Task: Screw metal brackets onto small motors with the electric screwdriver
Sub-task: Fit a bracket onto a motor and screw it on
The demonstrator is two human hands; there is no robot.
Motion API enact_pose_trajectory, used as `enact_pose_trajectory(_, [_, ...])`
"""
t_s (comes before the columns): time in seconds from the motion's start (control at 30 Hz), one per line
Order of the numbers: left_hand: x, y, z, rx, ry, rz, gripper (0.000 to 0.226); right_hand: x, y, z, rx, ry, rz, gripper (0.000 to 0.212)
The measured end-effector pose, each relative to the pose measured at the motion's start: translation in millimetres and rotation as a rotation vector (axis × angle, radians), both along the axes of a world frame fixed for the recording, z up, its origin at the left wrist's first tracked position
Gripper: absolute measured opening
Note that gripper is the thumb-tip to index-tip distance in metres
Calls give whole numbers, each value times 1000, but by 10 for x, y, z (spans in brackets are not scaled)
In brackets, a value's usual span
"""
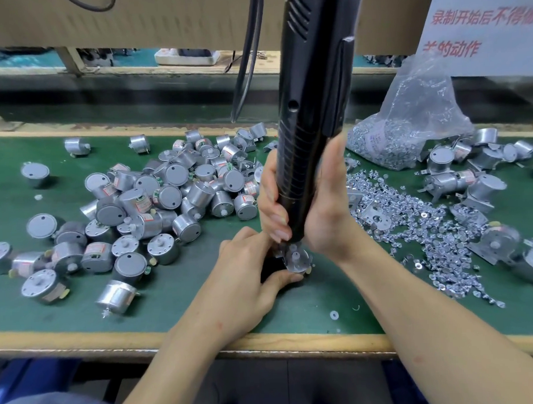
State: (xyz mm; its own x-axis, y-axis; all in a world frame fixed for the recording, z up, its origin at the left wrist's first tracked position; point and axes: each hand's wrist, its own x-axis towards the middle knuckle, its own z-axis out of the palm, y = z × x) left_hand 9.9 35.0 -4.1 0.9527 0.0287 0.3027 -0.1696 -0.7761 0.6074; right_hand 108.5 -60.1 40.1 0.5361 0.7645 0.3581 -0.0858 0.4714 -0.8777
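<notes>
A tall black electric screwdriver (312, 109) stands upright over the middle of the green bench. My right hand (316, 206) grips its lower barrel, fingers wrapped round it. Its tip is hidden behind my fingers, right above a small silver motor (296, 258) with a metal bracket on top. My left hand (247, 281) holds that motor from the left, thumb and fingers curled around it on the mat. Whether the bit touches a screw cannot be made out.
A pile of several loose silver motors (156, 205) covers the left of the green mat (172, 308). Scattered screws (426, 226) and brackets lie to the right, with a clear bag of screws (404, 130) behind. Motors with brackets (467, 179) sit far right. A black cable (248, 66) hangs behind.
</notes>
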Motion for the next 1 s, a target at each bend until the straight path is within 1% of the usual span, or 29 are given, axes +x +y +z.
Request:
enact_pose_trajectory(0.03, [1,4,-2,-14,7,-3,25,-14,24,3,11,-18,25,69])
enact_pose_trajectory(0.1, [-3,6,-7,-32,13,-6,26,-33,23,11,8,-49,14,75])
enact_pose_trajectory(0.17, [-2,4,-16,-35,-3,-16,24,-29,9,43,14,-31,-8,76])
enact_pose_trajectory(0.23, [-5,2,-19,-22,-14,-3,28,15,-37,47,25,3,-3,75])
enact_pose_trajectory(0.3, [0,5,-31,-15,-3,11,27,38,-71,63,35,26,2,73])
enact_pose_trajectory(0.33, [2,6,-34,-11,5,18,30,45,-80,69,36,32,-3,72])
enact_pose_trajectory(0.4, [9,8,-41,-8,3,15,33,48,-82,79,36,34,-12,72])
enact_pose_trajectory(0.6, [1,6,-34,-7,9,-13,32,70,-124,75,21,29,-48,72])
enact_pose_trajectory(0.73, [-9,8,-52,-16,-18,45,29,131,-180,89,18,23,-70,69])
enact_pose_trajectory(0.87, [0,9,-71,-6,-37,127,30,159,-169,29,-31,21,-113,74])
enact_pose_trajectory(1.0, [2,9,-74,-3,-33,158,29,161,-123,-53,-88,-18,-143,82])
